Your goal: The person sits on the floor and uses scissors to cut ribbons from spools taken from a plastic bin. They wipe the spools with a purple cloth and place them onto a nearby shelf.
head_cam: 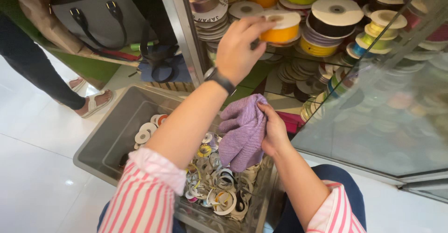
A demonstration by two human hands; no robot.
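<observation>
White floor tiles (32,167) run under a glass-fronted cabinet (373,121) stacked with ribbon spools. Below it sits a grey bin (112,135) with small ribbon rolls piled inside. Over the bin, the right hand (274,132) has its fingers closed on a purple cloth (242,132). Higher up, the left hand (240,48) pinches an orange ribbon spool (281,27) at the cabinet shelf.

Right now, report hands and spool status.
Left hand gripping orange ribbon spool at shelf. Right hand holding purple cloth. Grey bin of spools below.
</observation>
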